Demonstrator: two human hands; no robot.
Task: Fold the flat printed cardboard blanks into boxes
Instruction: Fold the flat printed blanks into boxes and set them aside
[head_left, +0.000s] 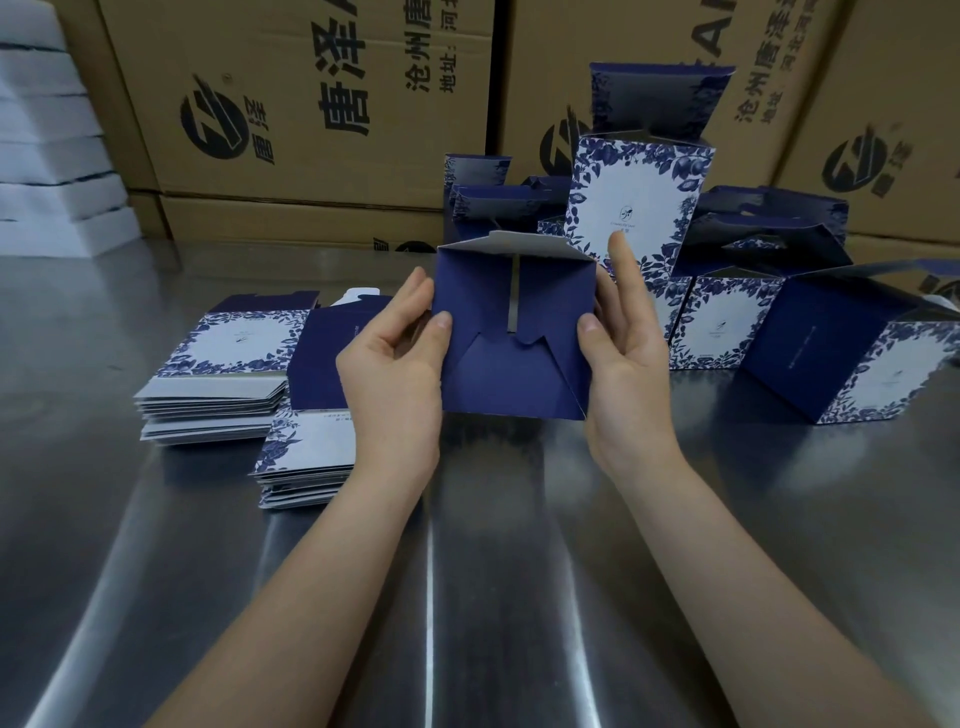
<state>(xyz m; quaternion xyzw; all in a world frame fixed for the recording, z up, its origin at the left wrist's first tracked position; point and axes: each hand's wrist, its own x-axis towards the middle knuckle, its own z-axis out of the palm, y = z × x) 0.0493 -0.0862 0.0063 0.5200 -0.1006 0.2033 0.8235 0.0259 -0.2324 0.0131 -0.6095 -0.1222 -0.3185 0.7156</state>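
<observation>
A half-folded box (511, 338) is held up off the steel table (467, 597) in the middle of the scene, its dark blue end turned toward the camera; the flaps on that end overlap, with a narrow upright slit showing between them and a pale flap edge standing along the top; the left hand (395, 358) grips the box's left edge, thumb pressed on the blue face and fingers wrapped round the side; the right hand (623, 353) grips the right edge the same way, thumb on the face, fingers reaching up along the far side; to the left, two stacks of flat blanks (223, 374) lie on the table, one farther and one nearer, the nearer partly hidden by the left wrist; to the right and far behind the held box stand finished boxes (727, 322) with blue floral borders, one set on top of others, several with lids open; brown cartons (311, 104) with black print form a wall along the far side; white slabs (47, 156) are piled at the far left.
</observation>
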